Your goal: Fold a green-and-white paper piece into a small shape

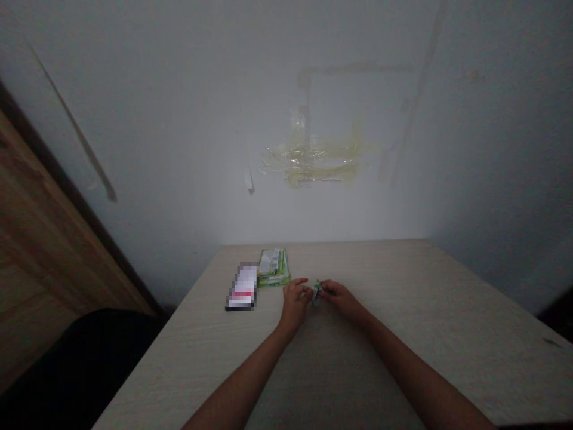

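A small crumpled or folded piece of green-and-white printed paper (316, 291) stands between my hands, just above or on the table. My left hand (295, 297) pinches its left side with thumb and fingertips, while one finger reaches out over the top. On the other side, my right hand (339, 297) grips the paper's right edge between thumb and curled fingers. The paper's exact shape is too small and dim to make out. Left of my left hand lies a stack of green-and-white printed sheets or packets (274, 267).
A phone (243, 288) with a lit, blurred screen lies beside the stack. The pale wood-grain table (412, 346) meets a wall (188, 119) with peeling clear tape (320, 161). A dark chair-like shape (89, 358) and a wooden panel (54, 227) stand at the left.
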The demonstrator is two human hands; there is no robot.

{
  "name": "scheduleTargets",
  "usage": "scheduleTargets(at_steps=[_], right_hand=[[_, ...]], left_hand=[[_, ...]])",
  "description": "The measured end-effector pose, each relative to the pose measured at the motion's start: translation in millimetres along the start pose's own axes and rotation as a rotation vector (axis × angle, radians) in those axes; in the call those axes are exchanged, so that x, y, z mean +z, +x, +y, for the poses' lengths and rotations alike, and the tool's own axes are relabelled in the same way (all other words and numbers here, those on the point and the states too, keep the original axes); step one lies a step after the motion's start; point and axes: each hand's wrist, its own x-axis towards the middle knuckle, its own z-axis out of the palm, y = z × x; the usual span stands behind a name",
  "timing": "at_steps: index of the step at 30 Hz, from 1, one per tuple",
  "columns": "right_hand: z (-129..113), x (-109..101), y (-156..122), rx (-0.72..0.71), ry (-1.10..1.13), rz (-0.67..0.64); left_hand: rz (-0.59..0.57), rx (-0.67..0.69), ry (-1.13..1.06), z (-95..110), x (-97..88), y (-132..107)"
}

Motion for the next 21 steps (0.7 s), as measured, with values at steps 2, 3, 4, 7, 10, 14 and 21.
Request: scheduleTargets(at_steps=[2, 3, 4, 7, 10, 14, 21], right_hand=[[1, 0, 1, -0.001, -0.015, 0.001], [2, 0, 1, -0.003, -0.012, 0.003], [4, 0, 1, -0.005, -0.004, 0.003], [9, 1, 2, -0.012, 0.009, -0.001], [13, 2, 2, -0.018, 0.006, 0.026], [13, 1, 1, -0.003, 0.015, 0.026], [2, -1, -2, -0.003, 0.013, 0.025]], left_hand=[[-0.004, -0.003, -0.003, 0, -0.2, 0], [-0.002, -0.004, -0.003, 0, -0.2, 0], [0.0, -0.005, -0.004, 0, -0.2, 0], [0.0, -0.007, -0.007, 0, 0.2, 1], [-0.005, -0.01, -0.006, 0, 0.4, 2], [-0.005, -0.019, -0.001, 0, -0.3, 1], [0.025, -0.032, 0.006, 2, -0.9, 1]])
